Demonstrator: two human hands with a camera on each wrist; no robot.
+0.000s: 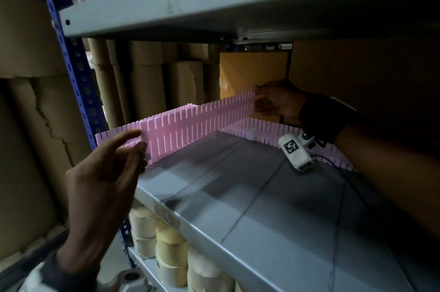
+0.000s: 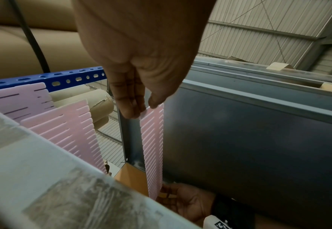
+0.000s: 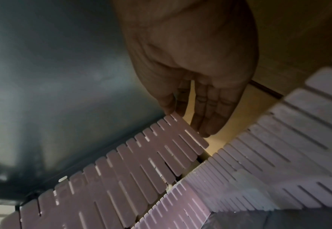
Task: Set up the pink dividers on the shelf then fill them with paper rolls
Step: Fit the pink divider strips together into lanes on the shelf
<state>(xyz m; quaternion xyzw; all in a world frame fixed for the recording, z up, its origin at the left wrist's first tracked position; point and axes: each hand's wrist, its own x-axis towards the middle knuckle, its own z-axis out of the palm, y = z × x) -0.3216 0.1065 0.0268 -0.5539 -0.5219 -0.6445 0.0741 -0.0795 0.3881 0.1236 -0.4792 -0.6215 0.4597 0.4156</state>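
A long pink slotted divider (image 1: 202, 120) hangs just above the grey shelf (image 1: 238, 196), running from the front left toward the back. My left hand (image 1: 139, 141) pinches its near end between thumb and fingers, which the left wrist view shows too: left hand (image 2: 143, 108), divider (image 2: 153, 147). My right hand (image 1: 257, 98) pinches the far end's top corner with thumb and index finger, the other fingers straight (image 3: 210, 117). Another pink divider (image 1: 273, 129) stands along the back of the shelf, and a third (image 2: 68, 131) stands by the left edge. Paper rolls (image 1: 166, 244) are stacked on the shelf below.
An upper grey shelf (image 1: 214, 1) hangs low overhead. A blue perforated upright (image 1: 78, 65) stands at the left front corner. Tall cardboard tubes (image 1: 147, 77) and a tan box (image 1: 250, 72) fill the space behind. A cable (image 1: 342, 186) trails from my right wrist across the shelf.
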